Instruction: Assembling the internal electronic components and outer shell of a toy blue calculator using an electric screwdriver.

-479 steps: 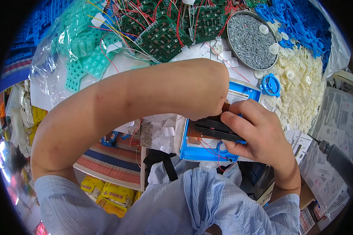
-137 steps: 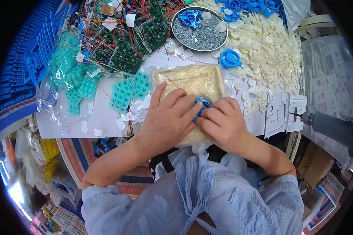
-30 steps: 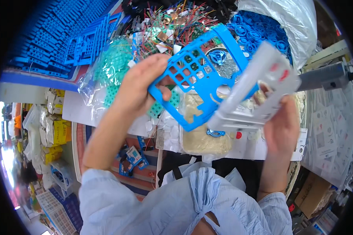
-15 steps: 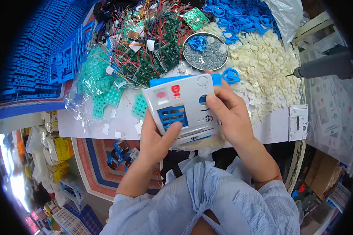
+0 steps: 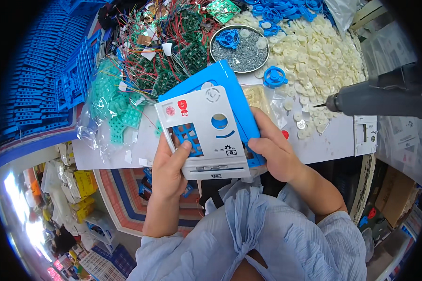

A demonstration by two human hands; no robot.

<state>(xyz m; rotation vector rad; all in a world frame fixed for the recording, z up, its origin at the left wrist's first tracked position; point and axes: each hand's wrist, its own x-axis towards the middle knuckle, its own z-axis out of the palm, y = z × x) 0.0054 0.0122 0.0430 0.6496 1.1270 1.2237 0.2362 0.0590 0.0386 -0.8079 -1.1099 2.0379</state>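
Note:
Above the near table edge my left hand (image 5: 170, 171) grips a white plastic front panel (image 5: 201, 136) with red and black printed symbols, a round hole and a rectangular keypad opening. Its thumb lies at that opening. Behind the panel, turned at an angle to it, is a blue plastic frame (image 5: 220, 75). My right hand (image 5: 276, 152) is closed on the frame's right side, with the thumb in front. Panel and frame overlap; whether they touch all along I cannot tell. My left fingers are hidden behind the panel.
Beyond my hands lie green circuit boards with wires (image 5: 183, 51), a round tray of small screws (image 5: 241, 58), cream plastic discs (image 5: 309, 65) and blue ring parts (image 5: 275, 76). Teal keypads (image 5: 119, 103) and stacked blue frames (image 5: 37, 56) are left. An electric screwdriver (image 5: 380, 98) hangs at right.
The white panel has moved left and slightly down. The blue frame behind it has turned and now shows more at the top and right. My right hand has shifted down from the panel onto the frame.

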